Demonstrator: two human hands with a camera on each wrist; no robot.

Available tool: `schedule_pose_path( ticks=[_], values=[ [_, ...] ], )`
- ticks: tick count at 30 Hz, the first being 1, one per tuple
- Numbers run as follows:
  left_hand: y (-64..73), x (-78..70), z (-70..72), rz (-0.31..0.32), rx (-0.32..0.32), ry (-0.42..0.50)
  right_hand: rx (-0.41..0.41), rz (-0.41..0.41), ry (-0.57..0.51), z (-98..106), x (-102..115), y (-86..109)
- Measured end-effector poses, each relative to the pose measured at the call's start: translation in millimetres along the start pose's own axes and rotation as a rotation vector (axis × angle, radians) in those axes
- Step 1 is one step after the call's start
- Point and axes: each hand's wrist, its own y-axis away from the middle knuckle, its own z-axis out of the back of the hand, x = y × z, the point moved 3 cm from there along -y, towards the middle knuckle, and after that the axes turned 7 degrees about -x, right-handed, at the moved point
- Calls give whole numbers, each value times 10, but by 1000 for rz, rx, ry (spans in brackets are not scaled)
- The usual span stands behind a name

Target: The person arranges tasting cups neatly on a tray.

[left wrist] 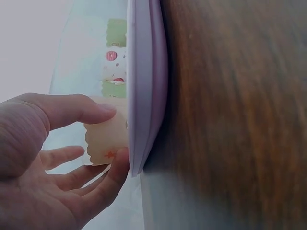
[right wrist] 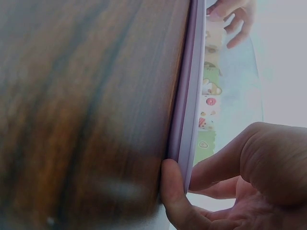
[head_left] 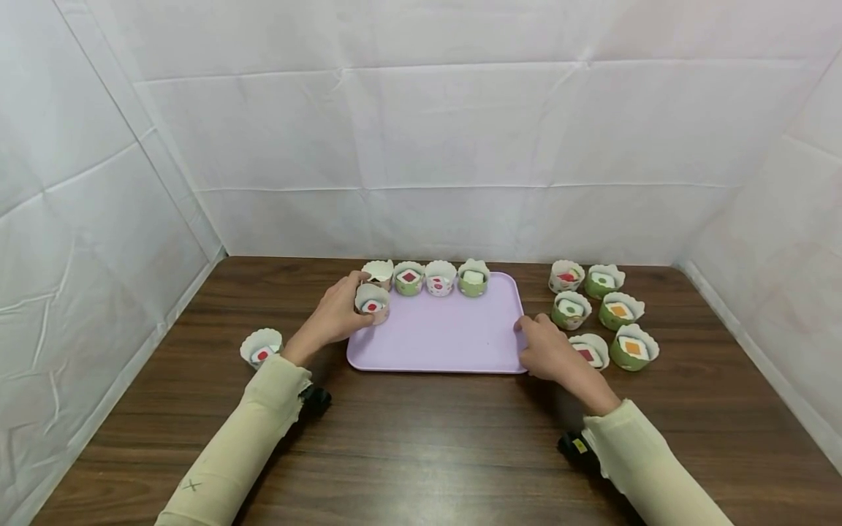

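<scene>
A dark wood-grain table [head_left: 427, 446] sits walled in by creased white sheets [head_left: 460, 146]. No writing is legible. The right hand [head_left: 546, 351] pinches the smooth lilac tray's [head_left: 447, 340] rim; the left hand [head_left: 335, 315] grasps a scalloped paper cup [head_left: 372, 302] at the tray's left edge, before four cups [head_left: 439, 277].

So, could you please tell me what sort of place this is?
Probably a staged recording booth, not a kitchen: creased white sheets wall in a wooden table holding only a lilac tray and paper cups.
</scene>
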Motion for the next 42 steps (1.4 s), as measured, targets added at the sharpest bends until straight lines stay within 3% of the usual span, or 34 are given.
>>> schedule_pose_path(
  ticks=[9, 17, 23, 35, 42],
  values=[
    [13, -4, 85, -11, 18, 13, -18, 26, 3, 0, -3, 8],
    [65, -90, 310, -53, -66, 73, -16, 29, 16, 4, 7, -1],
    [153, -103, 466, -49, -114, 107, -11, 28, 18, 10, 19, -5],
    [465, 138, 649, -92, -123, 14, 13, 11, 20, -6, -12, 5],
    [611, 310, 832, -99, -123, -27, 10, 14, 14, 2, 0, -1]
  ],
)
